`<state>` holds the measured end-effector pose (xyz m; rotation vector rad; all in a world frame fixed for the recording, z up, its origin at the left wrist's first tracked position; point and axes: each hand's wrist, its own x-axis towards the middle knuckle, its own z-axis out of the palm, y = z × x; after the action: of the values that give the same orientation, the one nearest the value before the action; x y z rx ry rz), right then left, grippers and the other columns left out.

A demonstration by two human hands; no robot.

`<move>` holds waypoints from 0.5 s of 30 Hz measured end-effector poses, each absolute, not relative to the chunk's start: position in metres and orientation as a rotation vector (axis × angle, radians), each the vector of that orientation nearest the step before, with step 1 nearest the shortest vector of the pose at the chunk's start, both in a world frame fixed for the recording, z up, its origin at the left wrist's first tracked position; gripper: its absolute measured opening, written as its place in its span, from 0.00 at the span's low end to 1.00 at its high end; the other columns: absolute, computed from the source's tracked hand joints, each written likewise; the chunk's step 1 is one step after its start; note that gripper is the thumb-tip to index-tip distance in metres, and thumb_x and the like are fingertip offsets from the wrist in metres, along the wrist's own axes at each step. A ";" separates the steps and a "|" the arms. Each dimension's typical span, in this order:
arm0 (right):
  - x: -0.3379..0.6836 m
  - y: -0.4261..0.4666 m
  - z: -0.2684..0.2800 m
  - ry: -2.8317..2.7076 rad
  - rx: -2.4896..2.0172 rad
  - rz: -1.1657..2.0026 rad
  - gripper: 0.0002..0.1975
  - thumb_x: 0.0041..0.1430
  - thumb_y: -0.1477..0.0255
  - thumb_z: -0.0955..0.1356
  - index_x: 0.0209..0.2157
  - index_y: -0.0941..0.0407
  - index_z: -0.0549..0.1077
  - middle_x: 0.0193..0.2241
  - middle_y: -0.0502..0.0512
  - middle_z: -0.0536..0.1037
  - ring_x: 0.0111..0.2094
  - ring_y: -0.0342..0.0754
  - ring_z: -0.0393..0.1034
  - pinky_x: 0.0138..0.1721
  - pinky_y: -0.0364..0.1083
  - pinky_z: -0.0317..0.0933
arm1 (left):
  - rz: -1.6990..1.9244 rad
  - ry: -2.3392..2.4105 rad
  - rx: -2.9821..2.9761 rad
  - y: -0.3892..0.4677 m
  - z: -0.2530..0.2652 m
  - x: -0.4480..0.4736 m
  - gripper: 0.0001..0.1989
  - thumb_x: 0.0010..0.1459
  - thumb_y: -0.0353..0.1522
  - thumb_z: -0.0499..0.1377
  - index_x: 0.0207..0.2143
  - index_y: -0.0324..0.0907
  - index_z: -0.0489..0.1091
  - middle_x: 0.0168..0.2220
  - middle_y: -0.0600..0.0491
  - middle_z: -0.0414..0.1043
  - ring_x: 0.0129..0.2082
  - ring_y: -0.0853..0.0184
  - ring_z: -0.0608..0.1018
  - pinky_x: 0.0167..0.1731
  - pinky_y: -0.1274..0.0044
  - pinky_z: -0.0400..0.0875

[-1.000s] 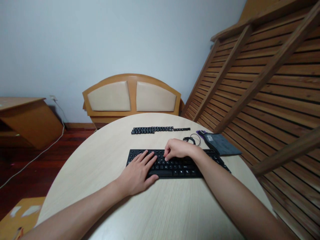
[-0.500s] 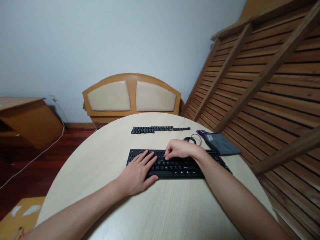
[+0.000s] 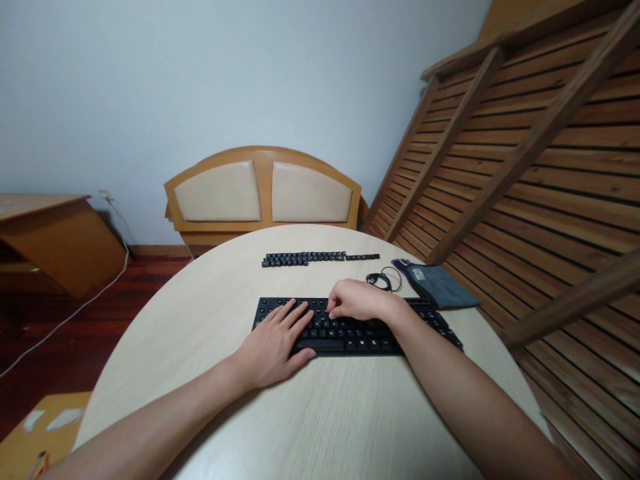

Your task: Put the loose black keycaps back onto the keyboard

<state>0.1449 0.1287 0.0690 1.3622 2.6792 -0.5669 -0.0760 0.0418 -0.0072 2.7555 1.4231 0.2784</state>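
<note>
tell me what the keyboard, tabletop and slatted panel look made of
Keyboard: probably matte plastic, black with little shine. Tabletop: pale wood or wood-look laminate, fine grain showing. Slatted panel: apparently brown wood, with streaky, uneven colouring.

My left forearm (image 3: 170, 413) and right forearm (image 3: 457, 379) are bare, slim and tapering. My left hand (image 3: 273, 345) and right hand (image 3: 359, 299) are bare too.
</note>
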 end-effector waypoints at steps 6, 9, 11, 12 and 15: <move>0.147 0.131 0.066 2.694 1.348 -0.615 0.05 0.52 0.70 0.74 0.33 0.53 0.84 0.29 0.51 0.83 0.30 0.47 0.75 0.30 0.42 0.59 | 0.290 1.419 2.758 0.042 -0.008 -0.077 0.36 0.67 0.52 0.48 0.69 0.41 0.53 0.70 0.47 0.50 0.70 0.51 0.52 0.66 0.59 0.52; 0.149 0.132 0.065 2.718 1.323 -0.624 0.05 0.53 0.71 0.73 0.33 0.53 0.84 0.29 0.51 0.84 0.31 0.47 0.76 0.30 0.42 0.60 | 0.309 1.417 2.751 0.042 -0.009 -0.077 0.36 0.67 0.52 0.49 0.69 0.42 0.53 0.70 0.47 0.50 0.70 0.51 0.52 0.66 0.59 0.52; 0.149 0.133 0.064 2.722 1.303 -0.649 0.06 0.54 0.71 0.73 0.33 0.53 0.84 0.29 0.51 0.84 0.31 0.47 0.76 0.30 0.41 0.60 | 0.313 1.415 2.750 0.042 -0.009 -0.077 0.36 0.67 0.52 0.48 0.69 0.42 0.53 0.70 0.47 0.50 0.70 0.51 0.52 0.66 0.59 0.52; 0.149 0.133 0.064 2.720 1.297 -0.662 0.06 0.54 0.71 0.73 0.33 0.53 0.84 0.30 0.51 0.84 0.31 0.47 0.76 0.30 0.41 0.60 | 0.313 1.414 2.751 0.042 -0.009 -0.077 0.36 0.67 0.52 0.48 0.69 0.42 0.53 0.70 0.47 0.50 0.70 0.51 0.52 0.66 0.59 0.52; 0.148 0.132 0.064 2.712 1.293 -0.641 0.06 0.54 0.71 0.73 0.34 0.53 0.84 0.30 0.51 0.84 0.32 0.47 0.76 0.31 0.41 0.60 | 0.305 1.415 2.754 0.042 -0.009 -0.077 0.36 0.67 0.52 0.48 0.69 0.42 0.53 0.70 0.47 0.50 0.70 0.51 0.52 0.66 0.59 0.52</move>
<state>0.1482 0.1324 0.0636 1.2932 2.7122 -0.6406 -0.0769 0.0418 -0.0086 2.7540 1.4149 0.3054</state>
